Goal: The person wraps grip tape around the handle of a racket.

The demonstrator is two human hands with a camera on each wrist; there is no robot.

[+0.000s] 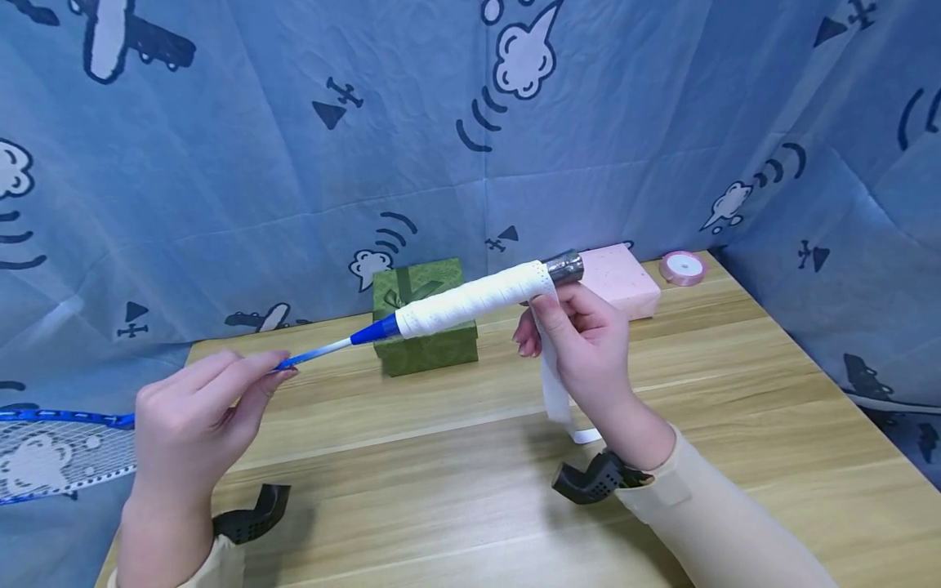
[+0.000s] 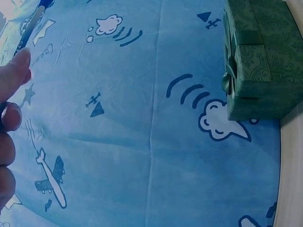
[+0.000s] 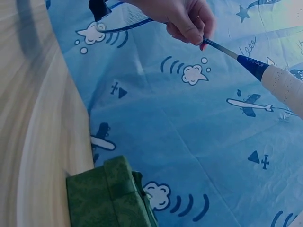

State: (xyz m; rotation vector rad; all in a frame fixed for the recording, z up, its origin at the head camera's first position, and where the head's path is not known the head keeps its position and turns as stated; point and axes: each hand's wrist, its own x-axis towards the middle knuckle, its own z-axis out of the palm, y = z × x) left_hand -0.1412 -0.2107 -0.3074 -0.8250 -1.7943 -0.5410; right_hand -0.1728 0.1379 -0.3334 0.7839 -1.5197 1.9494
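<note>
Racket handle [image 1: 474, 299] between hands [image 1: 194, 416] [image 1: 594, 347], head [image 1: 66, 457] past left edge of table [image 1: 412, 506]

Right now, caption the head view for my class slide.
Left hand pinches a badminton racket's shaft; right hand holds white grip tape at the wrapped handle.

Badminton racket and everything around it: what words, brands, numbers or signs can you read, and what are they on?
"ESIKA", apparently, on the blue cone of the badminton racket, in the right wrist view; a letter before it is unclear.
Too small or blurred to read: marks on the shaft and on the dark handle end.
No readable text: the backdrop, printed with airplanes and clouds.
</note>
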